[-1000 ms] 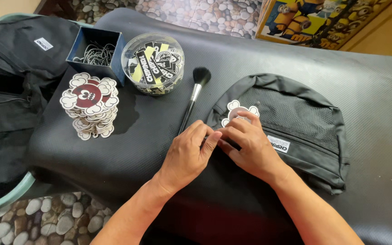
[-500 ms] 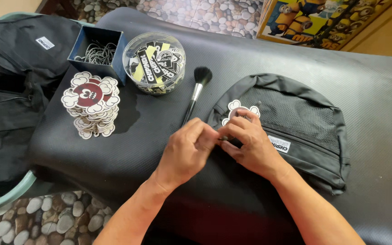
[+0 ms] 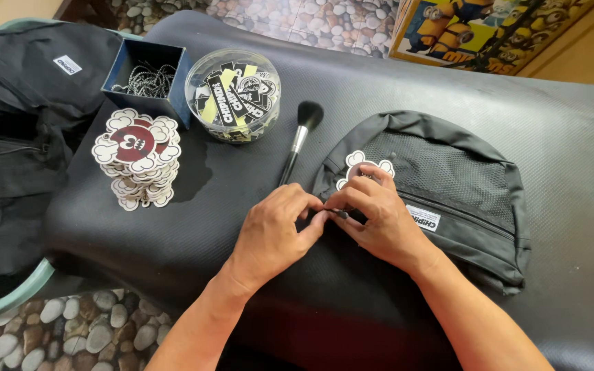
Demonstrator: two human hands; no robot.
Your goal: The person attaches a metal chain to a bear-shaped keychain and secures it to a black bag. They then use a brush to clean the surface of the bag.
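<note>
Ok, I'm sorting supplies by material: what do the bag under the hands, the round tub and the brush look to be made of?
The black bag looks like woven synthetic fabric with a mesh front panel; the open weave shows. The round tub seems clear glossy plastic, since its contents show through. The brush has a shiny, probably metal ferrule, dark soft bristles and a black handle of unclear material.

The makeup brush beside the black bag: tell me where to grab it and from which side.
Grip the brush by its slim handle, just below the silver collar, coming from above and from the left, the stack of stickers side. It lies flat on the black mat, bristles pointing away, and the bag and both hands crowd its right side and lower tip.
</note>
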